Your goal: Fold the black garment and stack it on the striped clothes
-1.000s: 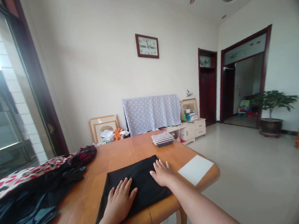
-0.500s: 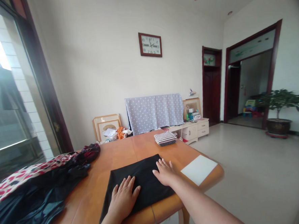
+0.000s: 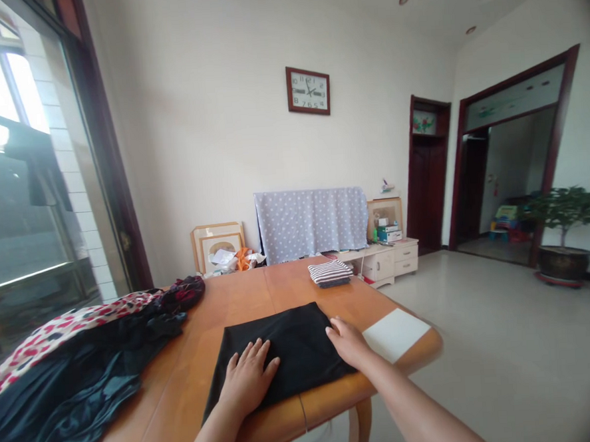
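A folded black garment (image 3: 297, 347) lies spread near the front edge of the wooden table. My left hand (image 3: 249, 377) rests flat on its left part, fingers stretched out and spread. At the garment's right edge, my right hand (image 3: 350, 343) has its thumb on top and its other fingers curled at the border, closed on the cloth. Just beyond that hand lies a white sheet (image 3: 396, 335) at the table's right corner. Farther back sits a folded black-and-white striped garment (image 3: 330, 272).
A heap of dark clothes (image 3: 85, 380) and a red-spotted white cloth (image 3: 76, 326) cover the table's left side. Behind the table (image 3: 250, 297) stand framed pictures (image 3: 219, 242), a polka-dot cover (image 3: 310, 223) and a white cabinet (image 3: 405, 259). A potted plant (image 3: 565, 261) stands right.
My right hand has moved from lying open on the garment to its right edge, where the fingers have closed. My left hand stays flat on the cloth. The view has shifted slightly left.
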A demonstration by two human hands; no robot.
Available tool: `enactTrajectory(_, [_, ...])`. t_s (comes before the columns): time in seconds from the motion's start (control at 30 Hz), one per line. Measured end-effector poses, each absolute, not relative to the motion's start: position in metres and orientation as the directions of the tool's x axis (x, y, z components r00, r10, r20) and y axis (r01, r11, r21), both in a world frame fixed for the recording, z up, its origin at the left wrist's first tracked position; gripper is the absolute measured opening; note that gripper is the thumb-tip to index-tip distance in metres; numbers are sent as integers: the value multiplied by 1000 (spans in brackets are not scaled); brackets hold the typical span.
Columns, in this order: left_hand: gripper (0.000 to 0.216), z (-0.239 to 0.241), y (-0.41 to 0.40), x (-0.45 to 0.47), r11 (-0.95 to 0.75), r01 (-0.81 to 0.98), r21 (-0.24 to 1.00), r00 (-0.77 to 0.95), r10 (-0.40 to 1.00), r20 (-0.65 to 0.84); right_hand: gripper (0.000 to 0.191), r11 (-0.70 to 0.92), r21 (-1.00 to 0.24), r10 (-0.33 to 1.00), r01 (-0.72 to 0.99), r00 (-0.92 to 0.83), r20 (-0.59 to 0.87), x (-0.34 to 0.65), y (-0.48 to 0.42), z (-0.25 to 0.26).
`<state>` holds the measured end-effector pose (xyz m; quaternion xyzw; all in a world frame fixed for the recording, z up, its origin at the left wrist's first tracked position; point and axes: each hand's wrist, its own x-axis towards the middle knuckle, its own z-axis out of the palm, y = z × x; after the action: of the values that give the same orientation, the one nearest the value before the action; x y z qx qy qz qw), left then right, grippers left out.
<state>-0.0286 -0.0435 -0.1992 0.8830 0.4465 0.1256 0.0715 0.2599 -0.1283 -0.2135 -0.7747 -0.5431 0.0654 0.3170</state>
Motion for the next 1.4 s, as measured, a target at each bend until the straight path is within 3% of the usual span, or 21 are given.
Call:
enactTrajectory(0.1, [68, -201, -40, -30, -588, 737, 335, 556, 808, 196, 50, -167, -606, 844, 777, 430, 319, 264, -138, -218])
enactTrajectory(0.2, [64, -199, -33, -38, -572, 640, 513, 506, 816, 279, 45, -140, -637, 818, 758, 451, 357, 265, -142, -222])
enactTrajectory(0.37, [55, -182, -26, -72, -508, 411, 757, 306, 859, 411, 37, -65, -671, 801, 739, 440, 407, 268, -142, -228])
enactTrajectory(0.63, [48, -161, -42, -131, -283, 421, 862, 65, 957, 283, 36, -85, -643, 818, 761, 422, 391, 268, -143, -230])
enactTrajectory(0.77, [54, -158, -55, -142, -187, 381, 905, 80, 982, 169, 36, -88, -648, 818, 757, 426, 386, 266, -145, -229])
enactTrajectory(0.9, [46, -157, -61, -149, -264, 447, 855, 231, 957, 175, 35, -70, -672, 807, 737, 438, 397, 267, -146, -229])
enactTrajectory(1.1, [24, -151, -72, -148, -521, 629, 576, 503, 839, 210, 32, 1, -670, 792, 742, 409, 454, 260, -152, -218])
enactTrajectory(1.2, [29, -143, -83, -143, -565, 663, 491, 554, 811, 185, 28, 43, -598, 808, 801, 324, 492, 250, -162, -207])
enactTrajectory(1.4, [30, -142, -88, -138, -557, 704, 440, 570, 813, 118, 24, 136, -522, 882, 842, 137, 451, 233, -184, -196])
